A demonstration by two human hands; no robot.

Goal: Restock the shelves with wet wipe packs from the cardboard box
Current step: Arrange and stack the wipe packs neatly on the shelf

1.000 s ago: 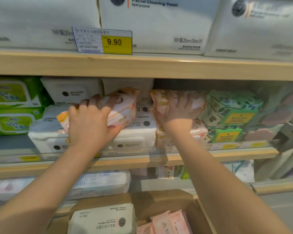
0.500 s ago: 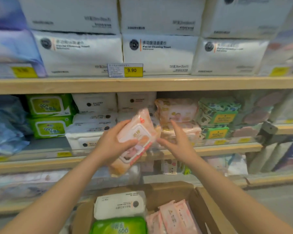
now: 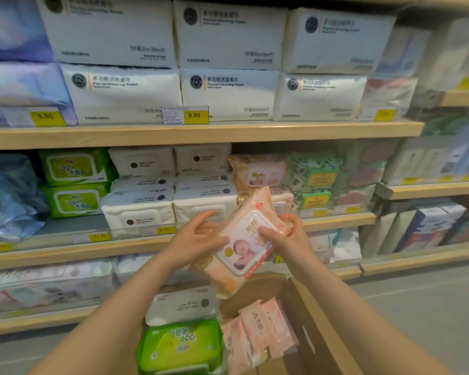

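Both hands, left hand (image 3: 194, 239) and right hand (image 3: 287, 236), are gripping one tilted pink wipe pack (image 3: 244, 247) above the cardboard box (image 3: 317, 328).

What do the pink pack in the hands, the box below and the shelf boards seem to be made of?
Pink pack: soft glossy plastic film, judging by its sheen and wrinkles, with a stiffer-looking white flip lid. Both the left hand and the right hand hold it.
Box: brown cardboard, matte, with folded flaps.
Shelf board: pale wood or a wood-look laminate; the frame cannot settle which.
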